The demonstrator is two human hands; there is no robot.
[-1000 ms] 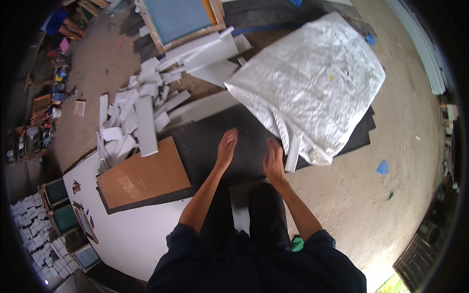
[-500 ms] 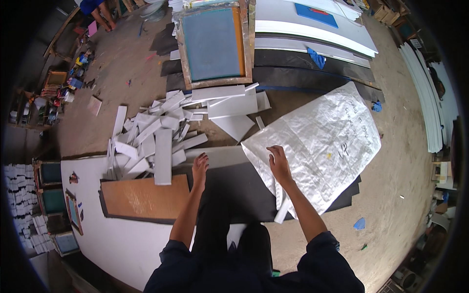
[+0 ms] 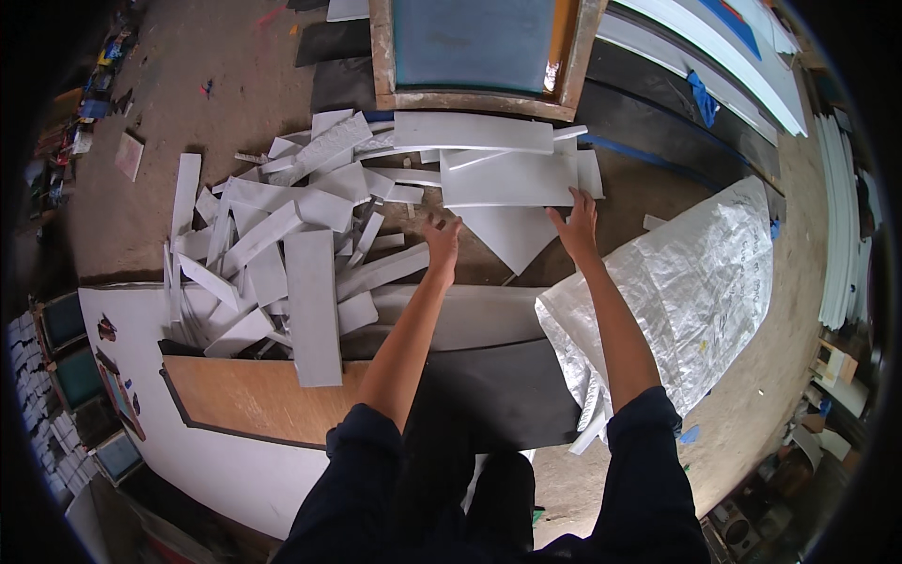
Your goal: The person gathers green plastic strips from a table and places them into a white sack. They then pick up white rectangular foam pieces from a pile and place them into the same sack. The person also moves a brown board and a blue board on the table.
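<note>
Both arms stretch forward over a heap of white board offcuts (image 3: 315, 310). My left hand (image 3: 443, 246) is open, its fingers bent and apart, just left of a pointed white board piece (image 3: 512, 237). Above the right side of that piece, my right hand (image 3: 577, 230) is also open, thumb and fingers spread. Its fingertips reach the lower edge of a wide white board piece (image 3: 512, 181); I cannot tell whether they touch it. Beneath my right forearm spreads a crumpled white woven sack (image 3: 691, 273) with handwriting on it.
A framed screen (image 3: 474, 47) lies beyond the offcuts. Dark sheets (image 3: 498, 385) and a brown board (image 3: 249, 385) lie nearest me, over a large white sheet (image 3: 216, 470). Stacked white boards (image 3: 733, 56) fill the far right, with a blue scrap (image 3: 702, 99) by them.
Both hands have moved forward, from above the dark sheets and the sack to beside the white board pieces. My view has shifted closer to the heap. The sack's left edge lies more folded.
</note>
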